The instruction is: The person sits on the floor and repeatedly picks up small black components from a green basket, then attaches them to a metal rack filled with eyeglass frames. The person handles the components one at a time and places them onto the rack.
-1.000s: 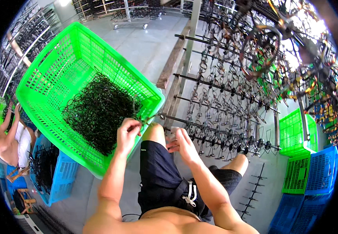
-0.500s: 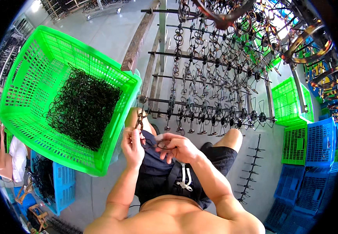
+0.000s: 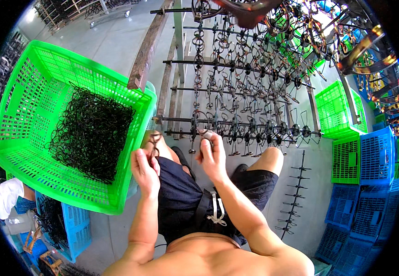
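Observation:
My left hand (image 3: 145, 171) is closed on some dark eyeglass frames (image 3: 154, 141), which stick up above its fingers beside the green basket. My right hand (image 3: 212, 155) reaches forward to the rack's lower rods, its fingers pinched together near the left end of a black rod (image 3: 236, 123). Whatever sits between those fingertips is mostly hidden, though it looks like a thin dark frame. Rows of eyeglass frames (image 3: 250, 94) hang from the rods ahead. To my left, the tilted green basket (image 3: 137, 181) holds a tangled heap of black frames (image 3: 93, 133).
A wooden rack post (image 3: 146, 50) stands just right of the basket. Tortoiseshell frames (image 3: 367, 57) hang close at the upper right. Blue crates (image 3: 376, 156) and green crates (image 3: 346, 163) are stacked on the right. A rod with hooks (image 3: 295, 198) lies or stands beside my right knee.
My right hand has moved forward from beside my left hand to the rack's rods, carrying a frame. My left hand has shifted slightly left and keeps its frames. The view has shifted a little.

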The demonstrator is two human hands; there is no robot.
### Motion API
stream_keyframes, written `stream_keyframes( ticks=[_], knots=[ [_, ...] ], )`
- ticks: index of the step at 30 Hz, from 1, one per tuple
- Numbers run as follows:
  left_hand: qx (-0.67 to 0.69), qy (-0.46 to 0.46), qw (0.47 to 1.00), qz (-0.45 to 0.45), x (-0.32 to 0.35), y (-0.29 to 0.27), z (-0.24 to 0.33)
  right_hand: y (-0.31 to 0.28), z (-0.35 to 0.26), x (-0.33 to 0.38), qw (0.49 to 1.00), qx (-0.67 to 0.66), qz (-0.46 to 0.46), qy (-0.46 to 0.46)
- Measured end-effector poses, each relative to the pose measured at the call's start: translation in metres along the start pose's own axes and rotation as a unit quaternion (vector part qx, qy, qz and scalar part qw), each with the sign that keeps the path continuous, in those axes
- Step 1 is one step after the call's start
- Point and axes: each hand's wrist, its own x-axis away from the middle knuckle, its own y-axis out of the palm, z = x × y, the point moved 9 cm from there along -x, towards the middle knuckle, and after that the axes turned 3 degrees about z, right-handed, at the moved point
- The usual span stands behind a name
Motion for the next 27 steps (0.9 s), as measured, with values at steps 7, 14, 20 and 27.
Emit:
stream_keyframes(
  ticks=[7,14,20,27],
  knots=[
    [-0.018,-0.058,0.997,-0.040,0.008,-0.009,-0.022,0.016,0.015,-0.006,0.994,0.001,0.108,-0.017],
    [-0.026,-0.057,0.997,-0.054,0.009,-0.009,-0.025,0.016,0.008,-0.020,0.981,0.057,0.186,-0.017],
    [-0.016,-0.064,0.995,-0.071,0.011,-0.003,-0.026,0.017,0.014,-0.043,0.987,-0.003,0.157,-0.028],
    [0.004,-0.074,0.996,-0.058,0.004,-0.002,-0.025,0.020,0.020,-0.047,0.984,-0.067,0.158,-0.041]
  ],
)
